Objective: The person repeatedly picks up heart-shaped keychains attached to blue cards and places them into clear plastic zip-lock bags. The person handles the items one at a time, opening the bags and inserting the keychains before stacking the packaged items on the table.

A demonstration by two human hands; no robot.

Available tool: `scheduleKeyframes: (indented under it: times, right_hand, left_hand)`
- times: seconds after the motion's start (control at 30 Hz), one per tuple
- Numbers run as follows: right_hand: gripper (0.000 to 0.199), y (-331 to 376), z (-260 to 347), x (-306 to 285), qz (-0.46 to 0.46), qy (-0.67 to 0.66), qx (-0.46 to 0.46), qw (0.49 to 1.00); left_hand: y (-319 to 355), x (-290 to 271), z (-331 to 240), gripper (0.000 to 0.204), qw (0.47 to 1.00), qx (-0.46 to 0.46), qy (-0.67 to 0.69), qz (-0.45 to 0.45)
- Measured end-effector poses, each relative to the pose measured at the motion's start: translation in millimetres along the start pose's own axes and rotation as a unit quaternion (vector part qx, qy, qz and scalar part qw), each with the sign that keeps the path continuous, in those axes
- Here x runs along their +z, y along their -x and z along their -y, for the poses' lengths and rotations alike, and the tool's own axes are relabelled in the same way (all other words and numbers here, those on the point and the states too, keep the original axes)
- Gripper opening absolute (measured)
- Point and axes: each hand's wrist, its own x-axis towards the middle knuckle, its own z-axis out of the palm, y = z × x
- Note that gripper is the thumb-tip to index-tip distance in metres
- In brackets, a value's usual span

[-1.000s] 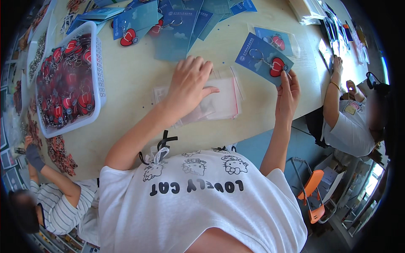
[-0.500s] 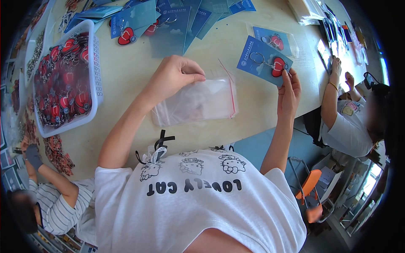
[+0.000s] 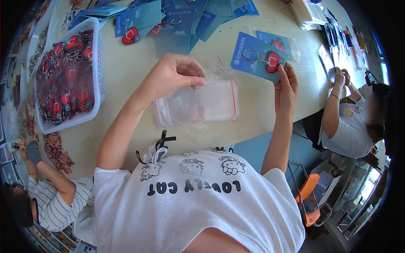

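Between the thumb and fingers of my right hand (image 3: pixel 287 86) is a blue backing card (image 3: pixel 247 57), gripped at its lower right corner. A red heart-shaped keychain (image 3: pixel 273 62) with a metal ring and short chain lies on its face. My left hand (image 3: pixel 179 76) is closed in a pinch at the upper edge of a stack of clear plastic bags (image 3: pixel 190 105). It seems to grip the top bag, whose thin red-lined edge stands up from the stack; the film at the fingertips is hard to make out. The stack lies flat on the table in front of me.
A white basket (image 3: pixel 99 80) full of red keychains stands at left. Blue cards (image 3: pixel 175 36), some with keychains, lie spread at the far side. Behind my held card lies a bagged card (image 3: pixel 291 44). One co-worker (image 3: pixel 350 126) sits at right, another (image 3: pixel 55 198) at left.
My right hand has brought the card slightly left and up, nearer the bags. The left hand's fingers have shifted a little at the bag's edge, and the red-lined edge has moved.
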Motion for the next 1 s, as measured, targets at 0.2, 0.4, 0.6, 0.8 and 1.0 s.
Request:
scheduleKeyframes:
  times: [0.2,0.4,0.6,0.8,1.0]
  right_hand:
    - [0.025,9,12,21,0.049,0.025,0.025,0.998]
    - [0.026,9,31,19,0.162,0.151,0.009,0.975]
    - [0.029,17,28,57,0.204,0.156,0.045,0.966]
    - [0.023,25,19,62,0.149,0.148,0.036,0.977]
    - [0.016,35,13,63,0.162,0.156,0.055,0.973]
  left_hand:
    - [-5,3,5,0.018,0.999,0.029,0.004,-0.016]
    - [-9,8,4,0.020,0.999,0.051,0.011,-0.002]
    - [-17,21,-3,0.023,0.999,0.034,-0.022,0.025]
    - [-10,13,5,0.036,0.999,0.016,0.001,0.047]
    - [-7,7,-1,0.039,0.996,-0.042,-0.014,0.077]
